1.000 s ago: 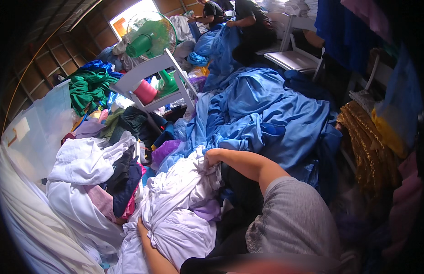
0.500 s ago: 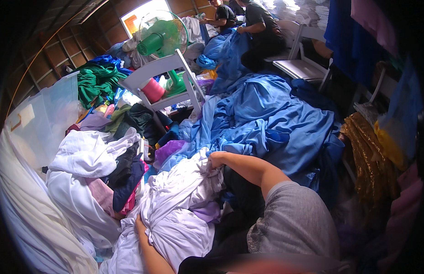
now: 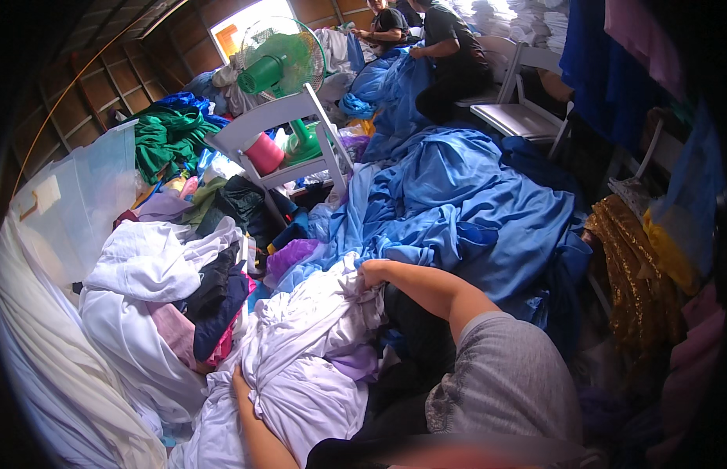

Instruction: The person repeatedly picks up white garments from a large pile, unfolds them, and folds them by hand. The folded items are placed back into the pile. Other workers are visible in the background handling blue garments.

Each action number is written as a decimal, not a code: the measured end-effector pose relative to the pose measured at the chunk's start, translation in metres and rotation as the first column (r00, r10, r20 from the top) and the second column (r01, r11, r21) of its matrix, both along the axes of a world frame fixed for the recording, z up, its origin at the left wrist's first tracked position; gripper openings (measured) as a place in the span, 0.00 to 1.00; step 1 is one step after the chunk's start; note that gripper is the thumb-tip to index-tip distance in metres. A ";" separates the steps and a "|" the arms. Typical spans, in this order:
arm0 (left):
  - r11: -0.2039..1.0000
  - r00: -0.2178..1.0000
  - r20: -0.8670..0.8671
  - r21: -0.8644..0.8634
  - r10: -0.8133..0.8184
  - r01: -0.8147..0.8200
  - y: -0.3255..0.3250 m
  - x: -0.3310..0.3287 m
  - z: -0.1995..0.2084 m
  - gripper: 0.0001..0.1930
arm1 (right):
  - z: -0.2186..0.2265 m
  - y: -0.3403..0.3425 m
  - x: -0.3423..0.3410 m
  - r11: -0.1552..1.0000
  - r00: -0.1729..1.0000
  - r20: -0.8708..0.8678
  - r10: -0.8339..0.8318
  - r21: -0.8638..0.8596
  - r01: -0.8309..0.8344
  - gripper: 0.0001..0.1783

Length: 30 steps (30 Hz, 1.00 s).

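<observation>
the fan (image 3: pixel 279 70) shows further right (view swung left)

We take this for a fabric workroom or storeroom: we see heaps of white cloth (image 3: pixel 316 383) and blue cloth (image 3: pixel 457 184), a green pile (image 3: pixel 168 141), white stacks (image 3: pixel 527 27) at the back, a pink cone (image 3: pixel 263 154) resembling thread, folding chairs (image 3: pixel 520 121) and a brown wall (image 3: pixel 132 86) with exposed framing.

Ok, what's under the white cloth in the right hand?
Purple cloth shows at the right edge of the white cloth; anything else beneath is covered, so I can't tell.
</observation>
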<state>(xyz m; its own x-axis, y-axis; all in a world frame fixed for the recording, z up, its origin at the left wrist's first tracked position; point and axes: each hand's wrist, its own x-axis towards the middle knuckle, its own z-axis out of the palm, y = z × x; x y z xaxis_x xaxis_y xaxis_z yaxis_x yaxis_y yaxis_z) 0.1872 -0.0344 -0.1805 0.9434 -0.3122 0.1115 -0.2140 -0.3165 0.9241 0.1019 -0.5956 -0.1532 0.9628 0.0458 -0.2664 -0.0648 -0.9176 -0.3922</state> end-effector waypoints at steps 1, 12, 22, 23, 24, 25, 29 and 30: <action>1.000 1.000 0.012 0.016 -0.005 0.004 0.000 0.000 0.000 0.19 | 0.000 0.000 0.000 1.000 1.000 -0.002 -0.001 0.001 0.001 0.26; 1.000 1.000 -0.001 0.022 -0.022 0.022 -0.013 -0.016 0.022 0.18 | 0.007 0.002 -0.005 0.999 0.999 -0.016 -0.045 -0.012 0.044 0.27; 0.993 0.989 -0.147 -0.114 0.010 -0.027 -0.019 -0.021 0.029 0.17 | 0.007 0.001 -0.006 0.999 0.999 -0.020 -0.029 0.013 0.029 0.26; 0.981 0.978 -0.207 -0.188 0.007 -0.047 -0.017 -0.017 0.025 0.17 | 0.009 0.002 -0.007 1.000 0.999 -0.019 -0.029 0.010 0.029 0.26; 0.970 0.970 -0.243 -0.237 0.001 -0.060 -0.014 -0.014 0.020 0.17 | 0.011 0.002 -0.008 1.000 0.999 -0.018 -0.029 0.007 0.029 0.26; 0.959 0.963 -0.268 -0.273 -0.003 -0.073 -0.012 -0.009 0.015 0.17 | 0.013 0.003 -0.010 0.999 0.999 -0.017 -0.036 0.013 0.036 0.26; 0.978 0.964 -0.264 -0.187 0.042 -0.094 -0.004 0.000 0.000 0.20 | 0.019 0.005 -0.015 0.998 0.999 -0.005 -0.049 0.026 0.049 0.25; 0.981 0.977 -0.213 -0.186 0.013 -0.054 -0.004 0.000 0.000 0.21 | 0.019 0.005 -0.015 0.998 0.999 0.000 -0.049 0.027 0.049 0.24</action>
<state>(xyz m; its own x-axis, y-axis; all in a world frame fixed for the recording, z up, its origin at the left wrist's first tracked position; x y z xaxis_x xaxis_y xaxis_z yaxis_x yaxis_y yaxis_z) 0.1874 -0.0380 -0.1808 0.9615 -0.2723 -0.0363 -0.0009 -0.1352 0.9908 0.0866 -0.5904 -0.1339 0.9641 0.0058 -0.2654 -0.1093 -0.9024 -0.4167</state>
